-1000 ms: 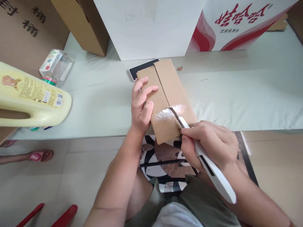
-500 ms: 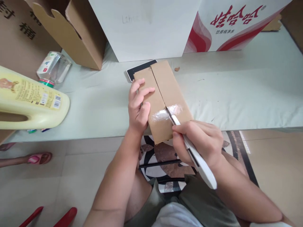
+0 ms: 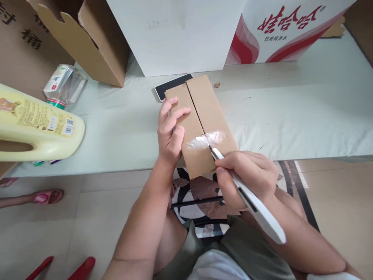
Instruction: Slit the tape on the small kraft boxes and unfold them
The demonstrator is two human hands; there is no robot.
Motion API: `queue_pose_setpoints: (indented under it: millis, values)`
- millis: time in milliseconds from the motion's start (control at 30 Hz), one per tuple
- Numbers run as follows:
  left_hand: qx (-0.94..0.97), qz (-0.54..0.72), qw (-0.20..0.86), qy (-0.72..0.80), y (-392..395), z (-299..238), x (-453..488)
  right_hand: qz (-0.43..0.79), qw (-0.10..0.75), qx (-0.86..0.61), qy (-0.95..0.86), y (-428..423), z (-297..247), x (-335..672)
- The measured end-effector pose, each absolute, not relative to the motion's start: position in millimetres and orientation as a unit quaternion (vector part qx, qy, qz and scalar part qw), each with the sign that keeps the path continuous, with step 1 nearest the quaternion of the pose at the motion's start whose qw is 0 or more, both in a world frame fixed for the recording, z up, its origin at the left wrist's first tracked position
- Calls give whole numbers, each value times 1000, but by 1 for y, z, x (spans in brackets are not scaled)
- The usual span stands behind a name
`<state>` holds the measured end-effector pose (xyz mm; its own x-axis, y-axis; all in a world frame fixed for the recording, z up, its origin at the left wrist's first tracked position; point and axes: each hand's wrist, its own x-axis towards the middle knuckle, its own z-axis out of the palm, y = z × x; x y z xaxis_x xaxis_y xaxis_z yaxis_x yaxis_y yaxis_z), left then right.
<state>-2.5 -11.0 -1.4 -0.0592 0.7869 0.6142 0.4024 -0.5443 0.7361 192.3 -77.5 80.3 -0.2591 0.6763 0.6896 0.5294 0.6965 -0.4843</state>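
Observation:
A small flat cardboard box (image 3: 215, 105) lies tilted on the table, its near end out past the front edge. A dark seam runs along its top, crossed by a strip of clear tape (image 3: 217, 137). My left hand (image 3: 171, 132) grips the left side of the box, thumb and fingers bent over the top face. In my closed right hand (image 3: 250, 175) is a white utility knife (image 3: 262, 216). The tip of its blade is at the seam, by the near edge of the tape. Under the box's far left corner a dark, white-edged flat device (image 3: 167, 87) is partly hidden.
Large white boxes (image 3: 180, 42) stand along the back. At left are an open cardboard carton (image 3: 101, 46), a clear bottle (image 3: 65, 83) and a yellow jug (image 3: 49, 128). A scrap (image 3: 217, 84) lies beyond the box. Another person's foot (image 3: 48, 196) shows below left.
The knife has slid down and right along the seam, from the middle of the tape to its near edge. The seam gap looks slightly wider. My left hand stays in place.

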Motion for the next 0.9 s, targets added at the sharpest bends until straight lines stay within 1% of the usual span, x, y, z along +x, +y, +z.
queue_pose_setpoints:
  millis: [200,267,333,367,400,467,567,633,667,733,833,900]
  values:
    - [667,589,172,423,-9,-6,-8,135,524,-353,-763,-96,87,213]
    - [670,589,173,416,-8,-7,-10,99,557,-377,-733,-92,80,221]
    - [672,587,179,415,-8,-8,-12,35,581,-427,-692,-78,67,225]
    - [670,586,184,417,-9,-8,-13,12,569,-455,-685,-68,58,228]
    - [667,585,190,421,-9,-8,-15,5,535,-487,-690,-57,48,230]
    - [654,586,204,433,-10,-9,-18,18,440,-554,-706,-34,29,237]
    - [637,592,223,440,-9,-12,-25,73,264,-633,-724,-10,2,250]
    - [627,594,244,441,-8,-15,-29,91,204,-647,-729,-3,-11,258]
    - [623,592,255,443,-7,-17,-31,95,192,-649,-730,-1,-15,261]
    - [615,587,266,454,-5,-21,-36,94,195,-655,-724,0,-21,264]
    - [590,592,247,491,-1,-28,-41,103,215,-654,-718,-1,-24,264]
    - [565,596,229,523,2,-30,-43,144,236,-632,-724,-1,-23,263]
